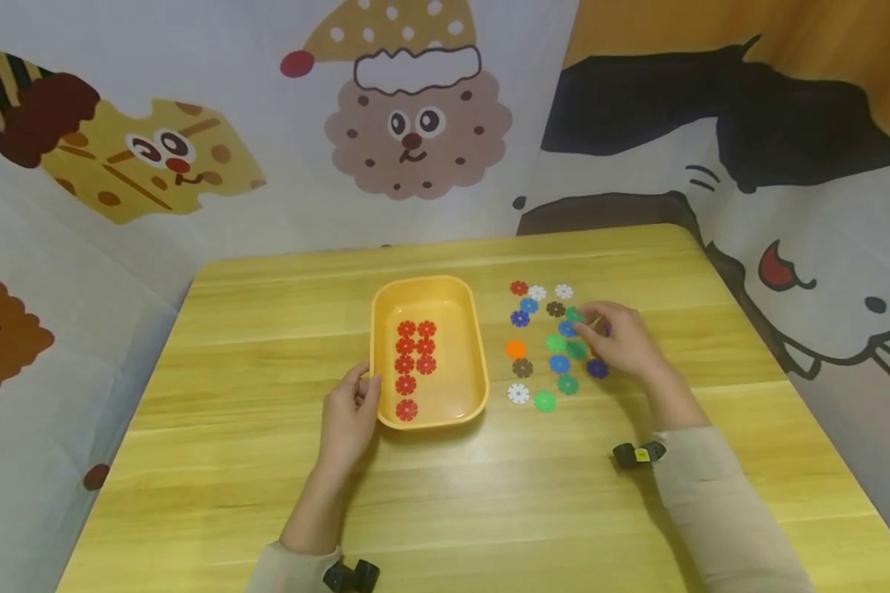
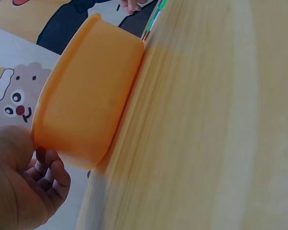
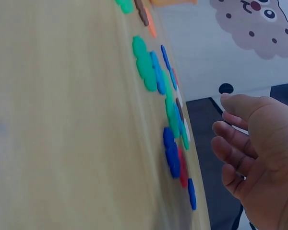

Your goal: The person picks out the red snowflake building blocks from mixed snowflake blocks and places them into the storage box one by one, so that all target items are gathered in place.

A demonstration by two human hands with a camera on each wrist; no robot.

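Note:
My left hand (image 1: pixel 350 412) pinches the left rim of a yellow-orange plastic tray (image 1: pixel 466 354), thumb at the rim and fingers curled by the outer wall (image 2: pixel 86 96). Inside the tray lie several red notched discs, like snowflake building pieces (image 1: pixel 406 409), in two columns of unequal length. My right hand (image 1: pixel 623 339) hovers over the right side of a spread of loose discs, its fingers loosely bent. Nothing shows between thumb and fingers of the right hand (image 3: pixel 259 143) in the right wrist view. Under it, a red disc (image 3: pixel 183 167) lies between blue ones, partly hidden in the head view.
Right of the tray, loose discs lie flat on the wooden table (image 1: pixel 267 346): a red disc (image 1: pixel 518 287), an orange disc (image 1: pixel 516 349), a white disc (image 1: pixel 518 394), a light green disc (image 1: pixel 545 401), plus several blue, green and brown ones. A cartoon-printed cloth (image 1: pixel 282 222) hangs behind.

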